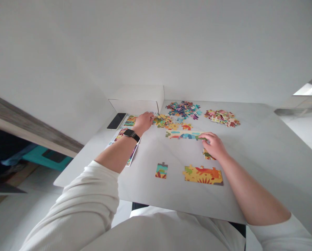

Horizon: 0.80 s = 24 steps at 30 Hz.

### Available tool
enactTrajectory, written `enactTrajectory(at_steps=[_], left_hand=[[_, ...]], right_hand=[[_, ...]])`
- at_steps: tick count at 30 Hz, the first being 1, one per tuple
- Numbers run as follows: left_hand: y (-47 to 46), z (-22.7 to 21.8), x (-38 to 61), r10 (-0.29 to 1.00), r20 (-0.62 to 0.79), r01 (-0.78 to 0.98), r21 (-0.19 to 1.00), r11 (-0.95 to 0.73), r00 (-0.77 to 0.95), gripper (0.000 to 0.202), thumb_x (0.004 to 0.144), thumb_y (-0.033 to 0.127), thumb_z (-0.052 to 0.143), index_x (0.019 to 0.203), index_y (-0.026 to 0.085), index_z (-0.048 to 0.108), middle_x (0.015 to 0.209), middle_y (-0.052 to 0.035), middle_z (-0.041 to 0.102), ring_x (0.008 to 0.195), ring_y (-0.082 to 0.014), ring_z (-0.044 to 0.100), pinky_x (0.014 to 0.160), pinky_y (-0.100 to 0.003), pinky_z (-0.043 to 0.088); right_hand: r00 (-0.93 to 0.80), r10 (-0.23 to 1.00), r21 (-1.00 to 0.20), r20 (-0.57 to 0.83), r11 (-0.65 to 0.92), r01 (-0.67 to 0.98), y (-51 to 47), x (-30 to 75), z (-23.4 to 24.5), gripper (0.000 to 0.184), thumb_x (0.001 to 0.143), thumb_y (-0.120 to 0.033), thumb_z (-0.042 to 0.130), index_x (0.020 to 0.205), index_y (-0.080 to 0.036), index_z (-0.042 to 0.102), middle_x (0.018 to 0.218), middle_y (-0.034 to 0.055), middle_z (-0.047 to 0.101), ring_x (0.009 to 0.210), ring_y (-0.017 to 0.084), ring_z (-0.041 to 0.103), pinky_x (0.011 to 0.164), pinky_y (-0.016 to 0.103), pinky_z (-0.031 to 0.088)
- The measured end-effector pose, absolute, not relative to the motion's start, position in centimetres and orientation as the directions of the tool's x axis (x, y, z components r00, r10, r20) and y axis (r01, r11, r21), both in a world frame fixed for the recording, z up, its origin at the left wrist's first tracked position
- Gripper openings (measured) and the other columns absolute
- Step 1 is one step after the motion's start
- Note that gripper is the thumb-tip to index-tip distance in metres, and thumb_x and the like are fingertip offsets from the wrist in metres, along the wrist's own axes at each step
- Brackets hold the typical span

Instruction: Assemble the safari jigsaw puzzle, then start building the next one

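My left hand [143, 122], wearing a black watch, reaches to the left edge of a loose heap of yellow puzzle pieces [164, 120]. Its fingers are bent together, and whatever is between them is too small to make out. At the right end of a joined puzzle strip [183, 135], my right hand [213, 144] pinches a puzzle piece, mostly covered by the fingers. Under that palm lies another puzzle section [207, 154], partly hidden. Nearer me are a joined yellow-orange section [204, 175] and a small blue-and-yellow section [161, 170].
A multicoloured heap of pieces [184, 109] and a reddish heap [222, 118] lie at the back. A white box [135, 99] stands against the wall. Left are a phone [116, 121] and printed picture sheets [132, 158], partly under my left forearm.
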State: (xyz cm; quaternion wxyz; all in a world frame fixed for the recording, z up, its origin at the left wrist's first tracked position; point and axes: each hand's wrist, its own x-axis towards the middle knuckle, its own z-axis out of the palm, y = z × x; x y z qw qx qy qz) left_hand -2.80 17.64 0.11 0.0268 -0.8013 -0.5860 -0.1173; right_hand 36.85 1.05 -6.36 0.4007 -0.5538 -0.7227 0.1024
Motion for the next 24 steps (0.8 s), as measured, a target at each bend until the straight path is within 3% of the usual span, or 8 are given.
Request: enactTrajectory(at_steps=[6,10,13,17,21,24], left_hand=[[17.3,0.4,-2.4,0.938,0.186,0.947,0.078,-0.312,0.293,0.026,0.104,0.031,0.056,0.120,0.025,0.075,0.130,-0.0121,0.073,0.115,-0.0321,0.072,0.093,-0.041,0.056],[17.0,0.1,-2.1,0.926,0.226,0.945,0.050,-0.322,0.303,0.025,0.103,0.027,0.056,0.116,0.023,0.077,0.132,-0.0136,0.070,0.120,-0.0319,0.070,0.102,-0.043,0.054],[16.6,-0.3,-1.6,0.921,0.213,0.938,0.042,-0.344,0.328,0.023,0.101,0.035,0.061,0.105,0.024,0.080,0.132,-0.0139,0.070,0.124,-0.0343,0.067,0.107,-0.047,0.051],[16.1,-0.9,-0.5,0.944,0.184,0.959,0.019,-0.283,0.275,0.044,0.100,0.060,0.062,0.100,0.020,0.082,0.134,-0.0188,0.069,0.126,-0.0414,0.064,0.110,-0.055,0.049],[16.2,-1.5,0.8,0.951,0.212,0.973,0.009,-0.230,0.223,0.069,0.095,0.079,0.059,0.116,0.017,0.080,0.133,-0.0254,0.070,0.126,-0.0470,0.062,0.108,-0.062,0.047],[16.7,-1.8,1.5,0.963,0.205,0.982,0.034,-0.187,0.176,0.077,0.091,0.083,0.061,0.124,0.015,0.077,0.135,-0.0277,0.069,0.127,-0.0487,0.062,0.108,-0.064,0.047]], right_hand=[[-0.074,0.880,-0.589,0.470,0.375,0.716,1.0,36.8,-6.4,0.030,0.089,-0.014,0.061,0.103,-0.028,0.083,0.114,0.0068,0.082,0.112,0.028,0.075,0.108,0.050,0.058],[-0.071,0.883,-0.591,0.464,0.368,0.717,1.0,36.7,-6.3,0.031,0.088,-0.013,0.061,0.103,-0.028,0.083,0.114,0.0066,0.082,0.112,0.028,0.075,0.108,0.051,0.058],[-0.064,0.881,-0.588,0.469,0.365,0.722,1.0,36.6,-6.2,0.031,0.089,-0.013,0.061,0.102,-0.029,0.084,0.114,0.0066,0.082,0.111,0.028,0.075,0.108,0.051,0.057],[-0.061,0.875,-0.582,0.480,0.370,0.725,1.0,36.6,-6.3,0.031,0.089,-0.013,0.060,0.103,-0.028,0.083,0.114,0.0067,0.082,0.112,0.028,0.075,0.109,0.051,0.057],[-0.067,0.880,-0.579,0.470,0.365,0.729,1.1,36.7,-6.3,0.031,0.088,-0.012,0.061,0.102,-0.029,0.083,0.114,0.0065,0.081,0.112,0.028,0.074,0.109,0.052,0.057],[-0.058,0.876,-0.565,0.480,0.359,0.743,1.2,36.8,-6.2,0.030,0.088,-0.012,0.061,0.100,-0.029,0.083,0.112,0.0060,0.082,0.111,0.028,0.075,0.108,0.051,0.057]])
